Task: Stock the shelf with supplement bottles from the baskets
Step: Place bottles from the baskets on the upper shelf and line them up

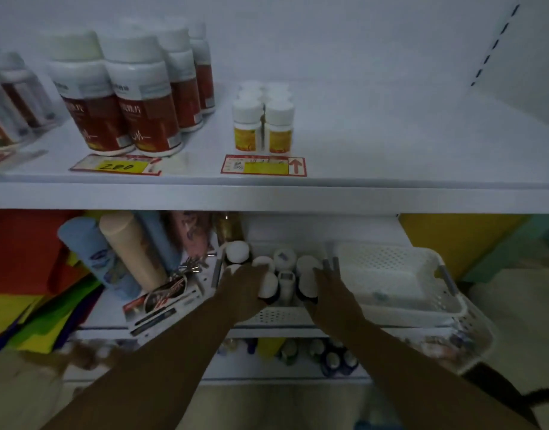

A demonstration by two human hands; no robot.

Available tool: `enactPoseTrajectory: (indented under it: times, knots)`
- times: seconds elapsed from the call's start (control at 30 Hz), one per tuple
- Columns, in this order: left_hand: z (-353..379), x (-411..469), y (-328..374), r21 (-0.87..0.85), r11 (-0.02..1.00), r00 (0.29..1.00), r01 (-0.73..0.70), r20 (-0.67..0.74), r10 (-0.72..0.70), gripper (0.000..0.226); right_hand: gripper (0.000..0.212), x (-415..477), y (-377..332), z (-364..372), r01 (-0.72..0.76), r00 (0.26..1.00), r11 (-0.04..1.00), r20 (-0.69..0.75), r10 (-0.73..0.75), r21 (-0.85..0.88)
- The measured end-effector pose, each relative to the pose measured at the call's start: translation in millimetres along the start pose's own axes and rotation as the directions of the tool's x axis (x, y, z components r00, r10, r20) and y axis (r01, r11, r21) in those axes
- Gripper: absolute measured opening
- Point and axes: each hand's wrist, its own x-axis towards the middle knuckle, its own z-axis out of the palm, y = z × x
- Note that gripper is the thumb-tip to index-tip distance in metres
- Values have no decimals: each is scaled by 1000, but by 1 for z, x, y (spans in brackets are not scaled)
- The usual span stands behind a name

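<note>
Left hand and right hand were both lowered into the bottle basket, a white perforated basket on the lower shelf. The fingers of the left hand were curled round a dark bottle with a white cap near the basket's front; the fingers of the right hand were curled against a second dark bottle just to the right of the first. The view was dim and blurred, so how firmly each hand held its bottle could not be determined. More white-capped bottles stood upright behind the hands in the same basket. A second white basket sat touching the first on its right.

On the upper shelf, large red-labelled bottles stood in rows at the left; small yellow-labelled bottles stood in two rows near the centre, well apart from the red ones. A price tag lay in front of the yellow group; another tag lay in front of the red group.

On the lower shelf, left of the bottle basket, a blue tube and a beige tube leaned tilted; a flat box lay before them.
</note>
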Motion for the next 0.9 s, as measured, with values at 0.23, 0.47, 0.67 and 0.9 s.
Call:
enactPoseTrajectory:
  times: [0.23,0.47,0.67,0.9]
  knots:
    - [22,18,-17,-72,995,998,69,4,-69,78,68,20,17,24,-32,975,966,-206,87,255]
    - [-13,5,-5,-676,735,974,47,-131,-182,47,48,14,14,3,23,936,879,-320,148,476]
    - [-64,-51,3,-944,327,945,-34,-136,-296,50,26,-23,-31,-47,194,917,602,-361,169,775]
    - [-108,-157,3,-990,79,960,-118,-134,-245,57,17,-91,-125,-86,158,982,246,-178,62,956]
